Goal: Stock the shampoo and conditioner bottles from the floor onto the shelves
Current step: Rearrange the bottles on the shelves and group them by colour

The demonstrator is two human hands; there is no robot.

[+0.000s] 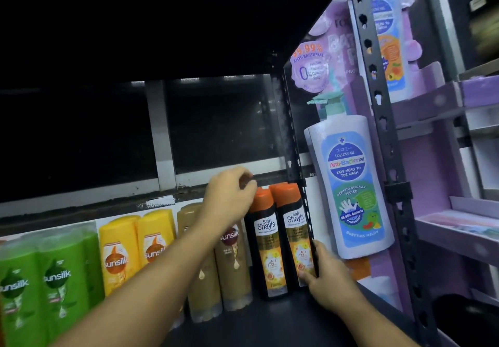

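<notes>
Right hand (pixel 328 273): thumb pressed on the lower front of the end Safi Shayla bottle (pixel 294 228), fingers wrapped round its right edge, gripping it upright on the dark shelf (pixel 270 319). Left hand (pixel 229 192): fingers bunched and curled over a dark cap (pixel 248 179), up and left of the end Safi Shayla bottle; whether they pinch it cannot be told. Second Safi Shayla bottle (pixel 266 238) touching its left side, then brown Sunsilk bottles (pixel 232 265), yellow Sunsilk bottles (pixel 135 252) and green Sunsilk bottles (pixel 54 279) further left; grey slotted post (pixel 388 157) and white pump bottle (pixel 351 184) to its right.
</notes>
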